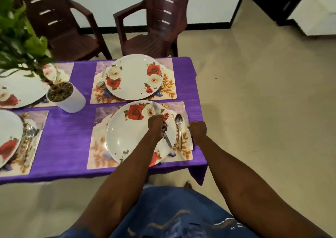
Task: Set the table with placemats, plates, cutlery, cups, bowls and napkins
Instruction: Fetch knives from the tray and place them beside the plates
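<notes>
Cutlery is being laid at the near plate; left hand grips a knife; right hand, seemingly curled on another knife, sits at 3 o'clock beside the spoon; next, release it there.

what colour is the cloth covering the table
Purple; the tablecloth shows plainly in the head view, under the floral placemats.

Both my arms reach forward, bare to the wrist. My left hand is a fist with fingers curled tight around a knife handle. My right hand, just right of it, pinches something I can't make out.
</notes>
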`<state>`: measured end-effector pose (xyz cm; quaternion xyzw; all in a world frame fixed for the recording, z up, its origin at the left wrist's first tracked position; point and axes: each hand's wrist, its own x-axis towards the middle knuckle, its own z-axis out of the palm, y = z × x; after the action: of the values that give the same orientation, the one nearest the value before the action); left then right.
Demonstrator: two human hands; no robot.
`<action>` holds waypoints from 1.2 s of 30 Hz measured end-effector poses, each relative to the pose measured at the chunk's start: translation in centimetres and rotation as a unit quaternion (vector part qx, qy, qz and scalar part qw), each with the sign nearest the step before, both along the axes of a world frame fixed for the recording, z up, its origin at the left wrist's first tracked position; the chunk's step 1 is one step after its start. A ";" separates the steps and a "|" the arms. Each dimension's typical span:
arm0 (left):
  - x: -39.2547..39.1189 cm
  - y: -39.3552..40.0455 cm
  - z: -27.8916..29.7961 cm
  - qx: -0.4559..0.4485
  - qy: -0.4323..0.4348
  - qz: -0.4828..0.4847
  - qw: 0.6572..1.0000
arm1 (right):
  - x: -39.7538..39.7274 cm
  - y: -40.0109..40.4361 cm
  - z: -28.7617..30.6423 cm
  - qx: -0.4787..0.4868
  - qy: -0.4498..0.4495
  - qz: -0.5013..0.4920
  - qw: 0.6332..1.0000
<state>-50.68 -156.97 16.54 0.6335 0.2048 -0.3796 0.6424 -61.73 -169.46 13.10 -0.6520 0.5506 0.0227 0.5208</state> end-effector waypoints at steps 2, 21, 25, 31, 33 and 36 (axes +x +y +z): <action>-1.0 0.3 0.4 0.005 -0.011 0.012 1.000 | -0.1 -0.1 -0.1 -0.007 0.013 0.027 1.000; -1.2 2.0 -1.4 0.044 -0.028 0.030 0.998 | 0.4 2.1 -0.1 -0.156 0.058 0.054 0.985; -1.1 2.4 -1.6 0.040 -0.024 0.028 0.999 | 0.1 2.8 -0.4 -0.148 0.049 0.042 0.987; -0.7 2.8 -1.8 0.048 -0.027 0.012 0.998 | 0.1 2.6 -0.5 -0.128 0.045 0.019 0.991; -0.6 2.8 -1.9 0.047 -0.028 0.010 0.998 | 0.1 2.6 -0.4 -0.129 0.047 0.021 0.990; -0.5 2.6 -1.7 0.045 -0.024 -0.002 0.999 | 0.0 2.7 -0.5 -0.131 0.044 0.023 0.990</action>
<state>-51.16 -154.39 14.79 0.6714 0.2051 -0.3559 0.6169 -61.72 -166.76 12.61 -0.7252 0.5562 -0.0090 0.4057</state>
